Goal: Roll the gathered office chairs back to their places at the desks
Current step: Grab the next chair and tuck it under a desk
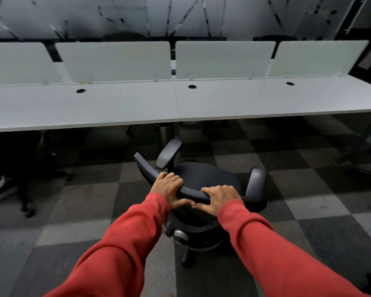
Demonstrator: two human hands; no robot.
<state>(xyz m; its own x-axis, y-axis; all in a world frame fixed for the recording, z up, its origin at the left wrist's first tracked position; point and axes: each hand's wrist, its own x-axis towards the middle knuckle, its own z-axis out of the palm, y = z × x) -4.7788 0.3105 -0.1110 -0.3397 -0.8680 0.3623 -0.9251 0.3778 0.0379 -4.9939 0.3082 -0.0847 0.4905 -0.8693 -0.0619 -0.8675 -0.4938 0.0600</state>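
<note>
Nearly home: one chair waits just short of the table

Both hands are clamped on the top rail of the chair's backrest (193, 192). The left hand (168, 186) and the right hand (220, 199) each curl their fingers over the rail, with the thumbs underneath and almost meeting.

The office chair (206, 176) stands on the checkered carpet, near the table (116, 108) but not yet tucked under it. Its seat faces the near edge, about where two tabletops join. The step in hand looks like the final push into place.

At the left, another chair (8, 183) sits in shadow, seemingly already at the table. More chair parts (369, 155) show at the right edge. How many chairs are left to move cannot be told.

A metal bin (165, 132) stands under the table just beyond the chair. The tabletop hides its mouth, so what it holds cannot be seen.
</note>
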